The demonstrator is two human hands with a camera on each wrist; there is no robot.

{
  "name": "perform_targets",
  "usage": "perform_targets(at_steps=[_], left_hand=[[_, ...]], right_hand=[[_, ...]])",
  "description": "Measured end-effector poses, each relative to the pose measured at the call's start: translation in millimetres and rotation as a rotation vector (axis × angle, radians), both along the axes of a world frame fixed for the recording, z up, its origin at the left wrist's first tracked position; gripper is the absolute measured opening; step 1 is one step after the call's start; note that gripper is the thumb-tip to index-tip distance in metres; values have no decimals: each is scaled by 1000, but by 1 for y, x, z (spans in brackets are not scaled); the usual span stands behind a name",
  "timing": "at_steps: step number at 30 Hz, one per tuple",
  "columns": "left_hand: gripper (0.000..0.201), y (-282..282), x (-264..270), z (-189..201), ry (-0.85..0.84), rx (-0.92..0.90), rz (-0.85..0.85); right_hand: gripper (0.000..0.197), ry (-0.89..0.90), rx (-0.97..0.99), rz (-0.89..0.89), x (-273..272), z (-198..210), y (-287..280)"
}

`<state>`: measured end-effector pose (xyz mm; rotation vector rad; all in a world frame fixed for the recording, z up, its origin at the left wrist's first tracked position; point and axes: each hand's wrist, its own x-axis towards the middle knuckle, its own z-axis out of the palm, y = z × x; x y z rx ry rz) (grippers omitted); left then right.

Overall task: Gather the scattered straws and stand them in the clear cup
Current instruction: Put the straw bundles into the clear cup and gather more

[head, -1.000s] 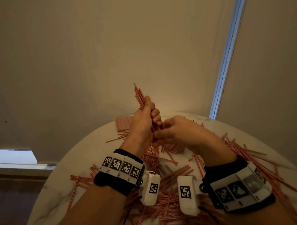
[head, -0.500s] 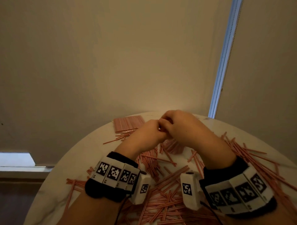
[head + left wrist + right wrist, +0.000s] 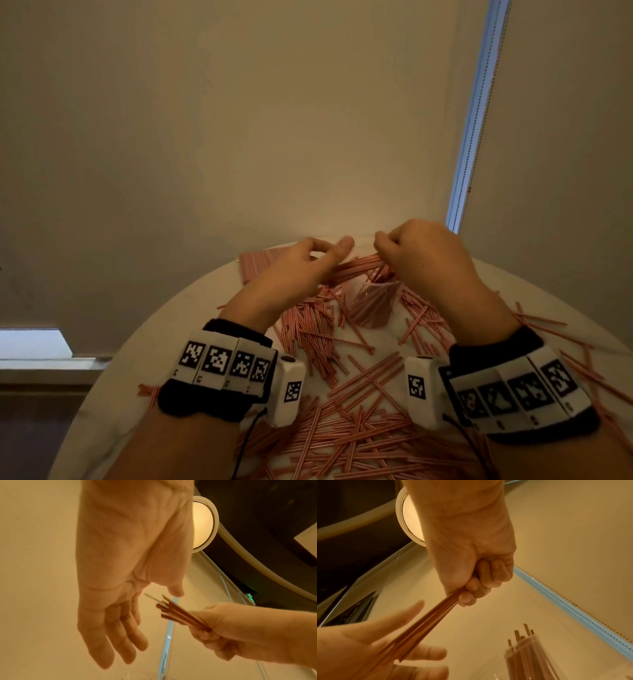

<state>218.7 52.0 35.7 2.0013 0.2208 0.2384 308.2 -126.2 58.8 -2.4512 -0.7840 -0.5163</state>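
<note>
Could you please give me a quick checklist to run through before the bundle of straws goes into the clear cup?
1. Right hand grips the straw bundle firmly: ok.
2. Left hand has let go, fingers straight and clear of the bundle: ok.
3. Bundle ends even: not ok, the tips look staggered in the left wrist view.
4. Clear cup upright and stable: cannot tell.
5. Room in the cup: cannot tell; it already holds many straws.
6. Loose straws left on the table: not ok, many remain.

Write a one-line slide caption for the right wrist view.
Right hand grips a bundle of straws over the open left hand, above the clear cup already holding straws.
</note>
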Motion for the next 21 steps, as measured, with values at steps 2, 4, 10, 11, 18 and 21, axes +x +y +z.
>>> perform_targets(at_steps=[2,4,10,11,18,21], left_hand=[[74,-10,4,-3,-27,-168,-10],[65,-19,10,-7,-82,-253,-73],[53,-10,16,-10,-222,-397,78],[49,-10,16,-10,-233,-471,80],[47,-29,22,-24,-164,-445,8],[58,-26,29,-21,-153,-261,102]], right_hand=[[55,-15,62,-5,-1,1,1],[50,-3,47,1,-6,-1,9],[40,257,520,156,-9,4,13],[48,359,587,190,-9,4,11],[44,568,694,357,-3,-3,10],[43,371,672,200,6,1,-2]])
